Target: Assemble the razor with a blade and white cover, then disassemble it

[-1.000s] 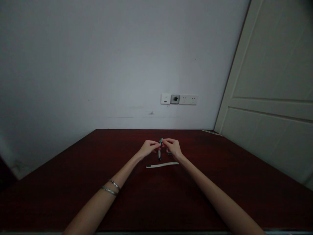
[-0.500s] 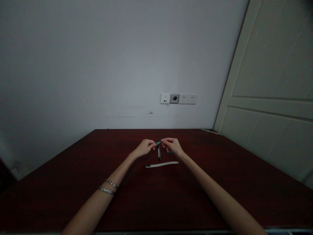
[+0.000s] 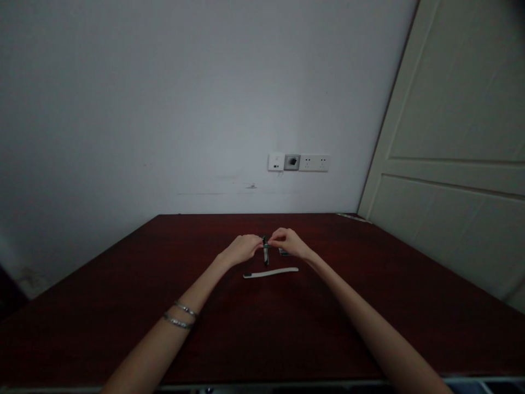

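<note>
Near the middle of the table, my left hand (image 3: 245, 248) and my right hand (image 3: 287, 242) are close together, fingertips pinched. Between them is a small thin green strip (image 3: 266, 246), gripped at its two ends; its kind is too small to make out. It crosses over a slim black-and-grey handle-like piece (image 3: 266, 257), which points toward me. A small flat dark-and-green item (image 3: 283, 252) lies under my right hand, partly covered. Closer to me rests a long, slightly curved pale strip (image 3: 270, 272) with a dark left end.
The dark red wooden table (image 3: 262, 328) reaches back to a pale wall (image 3: 205, 109). Sockets and a switch plate (image 3: 298, 162) are set in the wall. A white panelled door (image 3: 455, 180) stands at the right. A thin light strip (image 3: 353, 218) lies at the table's back right corner.
The green strip has turned from slanted to nearly level and come slightly toward me. My right fingertips have moved a little left and down; my left hand has turned slightly.
</note>
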Available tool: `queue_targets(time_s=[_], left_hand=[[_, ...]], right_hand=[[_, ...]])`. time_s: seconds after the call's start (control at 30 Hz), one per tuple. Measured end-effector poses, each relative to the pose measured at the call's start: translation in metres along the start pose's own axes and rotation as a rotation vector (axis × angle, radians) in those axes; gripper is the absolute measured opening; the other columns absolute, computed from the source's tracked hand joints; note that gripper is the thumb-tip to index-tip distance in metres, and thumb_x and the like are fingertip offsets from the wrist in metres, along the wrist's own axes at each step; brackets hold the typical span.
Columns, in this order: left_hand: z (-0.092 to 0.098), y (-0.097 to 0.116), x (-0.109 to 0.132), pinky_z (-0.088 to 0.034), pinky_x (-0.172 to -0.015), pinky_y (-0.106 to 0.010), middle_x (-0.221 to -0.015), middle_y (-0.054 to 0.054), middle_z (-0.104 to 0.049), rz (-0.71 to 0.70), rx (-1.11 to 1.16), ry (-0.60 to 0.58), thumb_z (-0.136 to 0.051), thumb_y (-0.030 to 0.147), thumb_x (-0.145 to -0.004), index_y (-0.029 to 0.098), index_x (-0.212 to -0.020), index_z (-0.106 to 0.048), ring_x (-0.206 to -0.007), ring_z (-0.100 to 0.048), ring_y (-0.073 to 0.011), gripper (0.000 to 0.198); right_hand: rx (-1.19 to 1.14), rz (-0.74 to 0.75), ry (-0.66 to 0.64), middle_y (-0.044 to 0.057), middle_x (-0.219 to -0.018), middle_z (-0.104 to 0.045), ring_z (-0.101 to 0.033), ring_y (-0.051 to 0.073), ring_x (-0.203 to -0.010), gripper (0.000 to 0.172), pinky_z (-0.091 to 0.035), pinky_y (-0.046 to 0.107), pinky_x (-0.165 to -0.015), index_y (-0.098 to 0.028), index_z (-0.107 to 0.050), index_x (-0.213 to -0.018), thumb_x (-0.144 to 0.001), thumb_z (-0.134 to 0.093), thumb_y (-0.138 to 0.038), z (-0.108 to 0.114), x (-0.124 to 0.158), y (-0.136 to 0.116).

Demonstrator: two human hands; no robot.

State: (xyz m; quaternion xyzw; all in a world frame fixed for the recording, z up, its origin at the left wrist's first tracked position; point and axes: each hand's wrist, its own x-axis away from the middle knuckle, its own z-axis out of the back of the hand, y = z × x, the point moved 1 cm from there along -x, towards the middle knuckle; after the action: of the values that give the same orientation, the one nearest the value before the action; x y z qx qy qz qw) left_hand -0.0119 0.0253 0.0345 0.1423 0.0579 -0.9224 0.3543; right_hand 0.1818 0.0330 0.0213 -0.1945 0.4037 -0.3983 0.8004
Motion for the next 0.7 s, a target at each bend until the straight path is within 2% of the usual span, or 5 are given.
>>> queue_targets(time_s=[0.23, 0.53, 0.7], left_hand=[[-0.001, 0.002, 0.0, -0.043, -0.071, -0.027, -0.09, -0.009, -0.065, -0.029, -0.008, -0.004, -0.039, 0.023, -0.088, 0.017, -0.087, -0.061, -0.086, -0.06, -0.0206, 0.023], [-0.005, 0.004, -0.009, -0.042, -0.073, -0.027, -0.091, -0.008, -0.064, -0.026, 0.154, -0.011, -0.041, 0.025, -0.087, 0.019, -0.088, -0.064, -0.088, -0.058, -0.0203, 0.024], [-0.008, 0.002, -0.023, -0.041, -0.079, -0.029, -0.098, -0.008, -0.063, -0.024, 0.26, -0.001, -0.05, 0.036, -0.084, 0.019, -0.106, -0.06, -0.093, -0.055, -0.0209, 0.03]], right_hand=[[-0.011, 0.046, -0.07, 0.004, -0.073, -0.062, -0.057, 0.015, -0.074, 0.012, -0.044, 0.025, -0.068, -0.018, -0.072, -0.068, -0.069, -0.066, -0.028, -0.002, -0.003, 0.003], [-0.053, 0.001, -0.152, 0.003, -0.073, -0.061, -0.056, 0.015, -0.072, 0.014, -0.043, 0.025, -0.067, -0.018, -0.072, -0.066, -0.066, -0.066, -0.031, 0.01, -0.006, 0.004], [-0.083, -0.075, -0.091, 0.003, -0.071, -0.062, -0.056, 0.015, -0.069, 0.017, -0.044, 0.025, -0.066, -0.016, -0.071, -0.063, -0.063, -0.066, -0.033, 0.026, -0.004, 0.023]])
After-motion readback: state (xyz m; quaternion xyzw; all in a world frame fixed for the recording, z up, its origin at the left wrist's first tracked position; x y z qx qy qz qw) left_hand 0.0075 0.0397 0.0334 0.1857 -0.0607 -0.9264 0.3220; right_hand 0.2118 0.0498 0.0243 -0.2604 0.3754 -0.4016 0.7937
